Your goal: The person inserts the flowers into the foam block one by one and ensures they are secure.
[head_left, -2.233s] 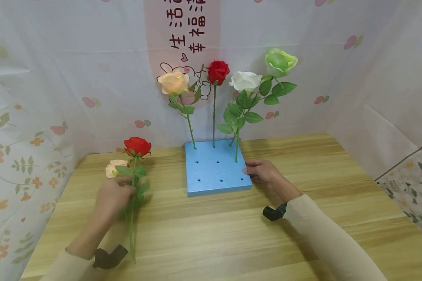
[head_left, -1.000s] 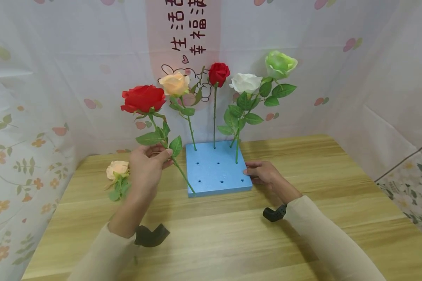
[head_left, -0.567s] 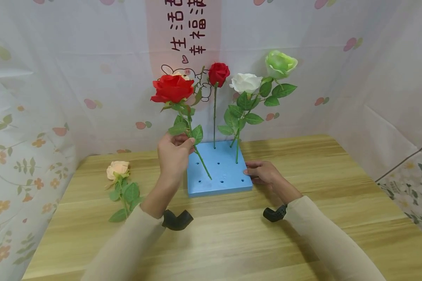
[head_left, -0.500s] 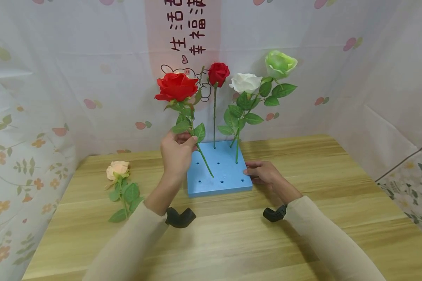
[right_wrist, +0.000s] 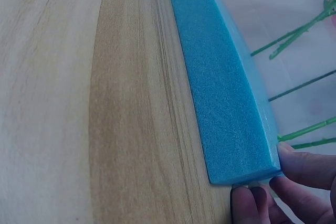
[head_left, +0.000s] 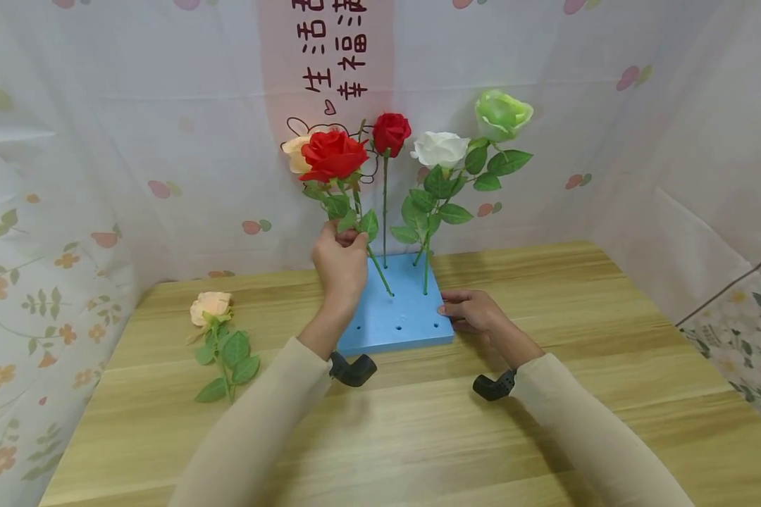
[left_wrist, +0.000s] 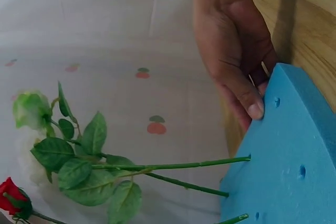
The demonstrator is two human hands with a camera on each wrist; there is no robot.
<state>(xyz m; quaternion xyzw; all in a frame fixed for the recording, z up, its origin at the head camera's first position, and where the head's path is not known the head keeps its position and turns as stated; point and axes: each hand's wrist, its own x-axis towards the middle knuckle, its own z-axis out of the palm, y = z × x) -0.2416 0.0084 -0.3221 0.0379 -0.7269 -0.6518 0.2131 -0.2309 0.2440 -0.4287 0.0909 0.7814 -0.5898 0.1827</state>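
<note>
My left hand pinches the stem of a large red rose among its leaves. The rose leans to the left, and its cut stem end is right at the middle hole of a blue foam board. At the board's right edge, my right hand grips it with the thumb on top and the fingers at the side; the right wrist view shows the thumb at the corner. Standing in the board are a smaller red rose, a white rose, a green rose and a peach rose, partly hidden.
Another peach rose lies on the wooden table at the left. Bare holes run along the board's front row. A printed cloth hangs behind the table. Black curved pieces stick out at both wrists.
My left hand has lifted the large red rose off the table at left and carried it right over the board, its stem end now at the middle hole. My right hand has stayed on the board.
</note>
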